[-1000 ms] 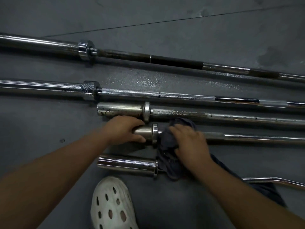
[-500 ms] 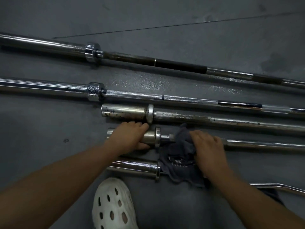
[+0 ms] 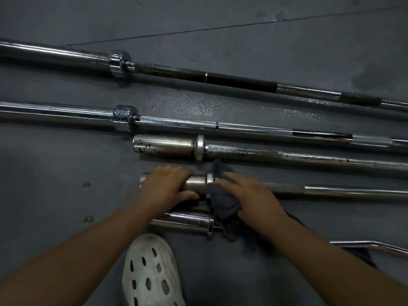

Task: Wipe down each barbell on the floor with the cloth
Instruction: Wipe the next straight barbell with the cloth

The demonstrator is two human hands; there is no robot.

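Several steel barbells lie side by side on the dark floor. My left hand (image 3: 167, 186) grips the sleeve of the fourth barbell (image 3: 331, 191) from the far side, fingers curled over it. My right hand (image 3: 249, 197) holds a dark grey cloth (image 3: 223, 202) wrapped on that bar's shaft, right against the collar. Beyond it lie a spotted, rusty barbell (image 3: 287, 155), a knurled chrome barbell (image 3: 198, 124) and a dark-shafted barbell (image 3: 220, 77). Nearest me is a short chrome sleeve (image 3: 185, 221) of a curl bar, whose bent shaft (image 3: 375, 245) shows at the right.
My white perforated clog (image 3: 150, 274) stands on the floor just below the nearest sleeve. A thin seam (image 3: 220, 28) crosses the floor at the top. Open floor lies left of the short bars' ends.
My right hand slid the cloth right along the shaft half a second ago and has come back left to the collar. My left hand kept its hold on the sleeve.
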